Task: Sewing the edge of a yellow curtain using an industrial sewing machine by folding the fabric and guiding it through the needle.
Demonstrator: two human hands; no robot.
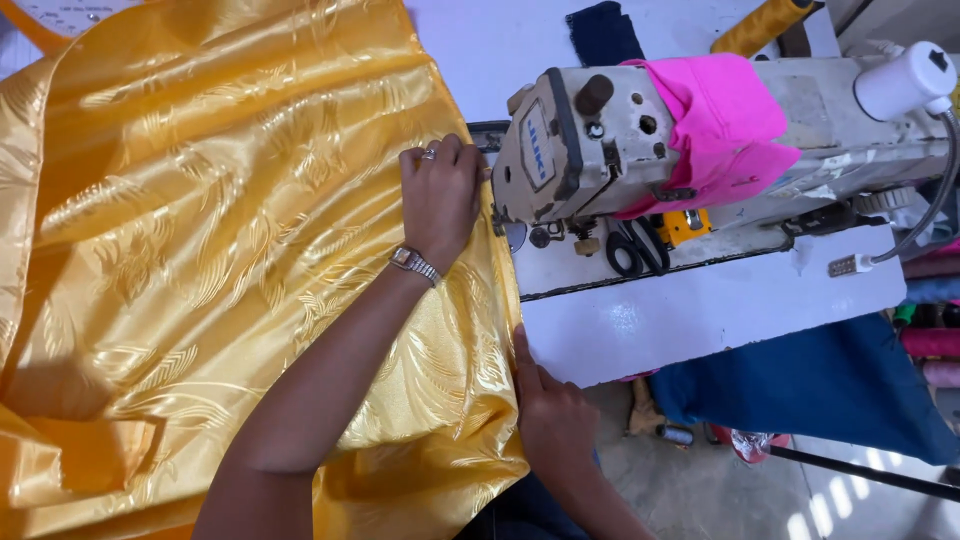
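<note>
A shiny golden fabric [200, 250] with a leaf pattern covers the left of the white table and hangs over its front edge. My left hand [440, 195], with a ring and a wristwatch, has its fingers curled on the fabric's right edge, right beside the needle area of the beige sewing machine [600, 140]. My right hand [548, 405] is lower, at the table's front edge [700, 320]. It grips the fabric's hanging edge with its forefinger stretched up along it.
A pink cloth [725, 125] lies draped over the machine's arm. Black scissors [635, 250] rest under it on the machine bed. A yellow thread cone [760, 25] and a navy cloth piece [605, 30] sit behind. Dark blue fabric [800, 390] hangs below the table at right.
</note>
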